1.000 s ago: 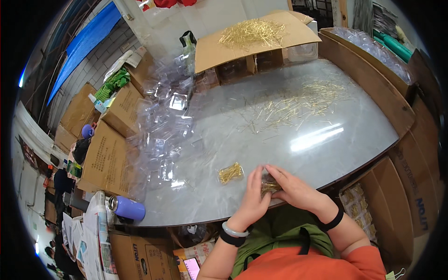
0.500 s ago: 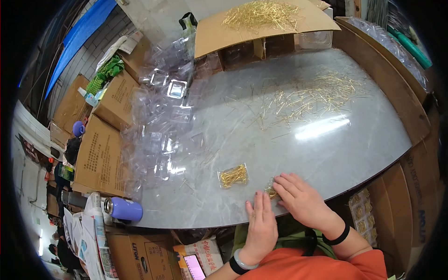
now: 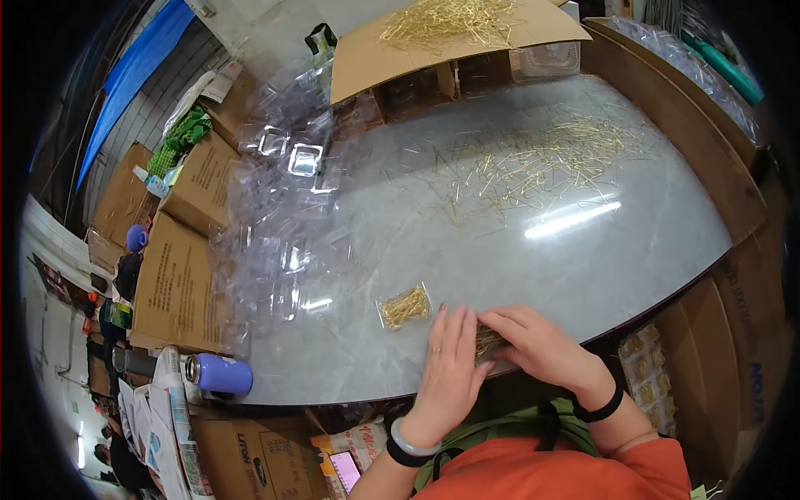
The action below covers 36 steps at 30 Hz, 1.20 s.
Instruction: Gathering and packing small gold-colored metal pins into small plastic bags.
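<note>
A bundle of thin gold wire hooks lies near the table's front edge, between my two hands and partly hidden by them. My right hand curls round its right side, thumb and fingers closed on it. Along the left side, my left hand has its fingers stretched out and close together, with the thumb apart. Just left of the left fingertips sits a small clear plastic box packed with similar gold wires. Farther back, loose gold wire hooks are scattered over the grey table.
Clear plastic boxes heap up along the left side. A cardboard sheet at the back carries another gold wire pile. Cardboard boxes and a purple bottle stand left. A tray of filled boxes sits below the right edge.
My left hand has moved up and its thumb now spreads toward the bundle. The right fingers have curled down round the bundle. The view has shifted slightly.
</note>
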Motion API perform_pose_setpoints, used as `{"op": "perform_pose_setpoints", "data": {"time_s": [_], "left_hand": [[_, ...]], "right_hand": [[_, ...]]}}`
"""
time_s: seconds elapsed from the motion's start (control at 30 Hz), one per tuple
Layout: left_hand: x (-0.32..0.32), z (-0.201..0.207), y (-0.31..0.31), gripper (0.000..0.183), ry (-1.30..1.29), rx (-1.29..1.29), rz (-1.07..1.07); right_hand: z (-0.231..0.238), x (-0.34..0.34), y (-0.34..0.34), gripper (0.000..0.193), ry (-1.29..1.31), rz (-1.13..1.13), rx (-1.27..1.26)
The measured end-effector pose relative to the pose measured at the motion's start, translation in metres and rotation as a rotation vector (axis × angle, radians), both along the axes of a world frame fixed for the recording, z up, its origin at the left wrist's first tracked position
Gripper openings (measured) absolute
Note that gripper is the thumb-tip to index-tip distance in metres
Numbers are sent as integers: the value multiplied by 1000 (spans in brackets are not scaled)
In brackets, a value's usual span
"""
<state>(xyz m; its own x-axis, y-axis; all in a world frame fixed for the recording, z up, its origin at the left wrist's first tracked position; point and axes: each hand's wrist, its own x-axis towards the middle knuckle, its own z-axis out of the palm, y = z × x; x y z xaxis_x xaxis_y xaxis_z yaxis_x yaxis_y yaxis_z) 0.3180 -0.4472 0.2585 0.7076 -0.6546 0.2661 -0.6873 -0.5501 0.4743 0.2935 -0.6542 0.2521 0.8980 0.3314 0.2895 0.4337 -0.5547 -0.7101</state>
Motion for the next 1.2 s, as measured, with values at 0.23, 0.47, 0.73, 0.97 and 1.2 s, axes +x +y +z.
{"op": "perform_pose_setpoints", "data": {"time_s": [0.23, 0.47, 0.73, 0.97, 1.2], "left_hand": [[4, -21, -12, 66, -58, -17, -97], [3, -20, -11, 53, -81, -10, -52], [-3, -27, -17, 57, -163, -68, 51], [-1, -21, 10, 43, 107, -329, 127], [41, -2, 99, 26, 558, -630, 572]], "right_hand": [[4, -28, 5, 67, -29, -294, 124], [-6, -29, 41, 63, -85, -306, -60], [-14, -23, 45, 52, -275, -370, -318], [-13, -22, 46, 44, -300, -382, -351], [-13, -23, 48, 40, -305, -382, -413]]}}
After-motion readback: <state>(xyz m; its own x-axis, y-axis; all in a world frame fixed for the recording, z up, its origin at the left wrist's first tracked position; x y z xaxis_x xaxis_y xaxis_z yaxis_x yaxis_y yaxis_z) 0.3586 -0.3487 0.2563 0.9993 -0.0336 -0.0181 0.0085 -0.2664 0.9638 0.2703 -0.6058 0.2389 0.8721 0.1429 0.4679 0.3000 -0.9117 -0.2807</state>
